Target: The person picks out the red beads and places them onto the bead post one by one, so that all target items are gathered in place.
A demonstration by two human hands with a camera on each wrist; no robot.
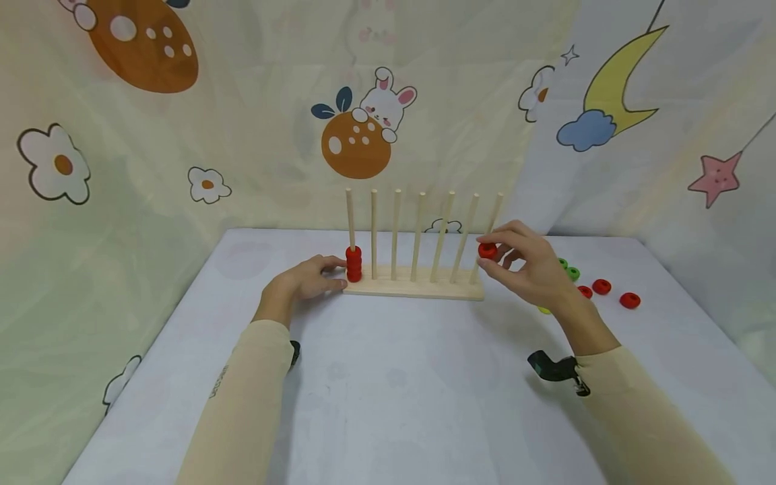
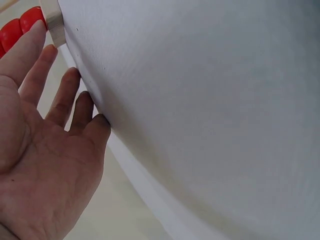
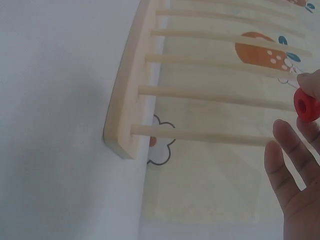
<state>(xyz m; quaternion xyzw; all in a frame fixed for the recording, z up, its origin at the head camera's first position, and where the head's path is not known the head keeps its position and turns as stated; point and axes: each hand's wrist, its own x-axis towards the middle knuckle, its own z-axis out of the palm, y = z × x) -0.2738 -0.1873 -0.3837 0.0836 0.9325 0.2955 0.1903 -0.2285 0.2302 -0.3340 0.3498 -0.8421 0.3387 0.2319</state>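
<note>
Red bead (image 1: 487, 250) is pinched between thumb and fingertips of the right hand (image 1: 524, 269), held in the air beside the rightmost peg (image 1: 488, 232) of the wooden rack (image 1: 418, 288), roughly at mid-height and well below the peg's tip. The remaining fingers of that hand are loosely spread (the right wrist view shows the bead's hole facing the camera, not yet lined up over any peg). The left hand (image 1: 309, 277) lies flat on the white surface (image 1: 388, 391), fingers straight and close together, fingertips against the left end of the rack, apparently bracing it so it does not slide. A stack of red beads (image 1: 353, 263) already sits at the foot of the leftmost peg, just beside those fingertips. The other pegs carry nothing. Loose red beads (image 1: 615, 293) and green beads (image 1: 570, 269) lie on the surface to the right, behind the right hand, within easy reach.
</note>
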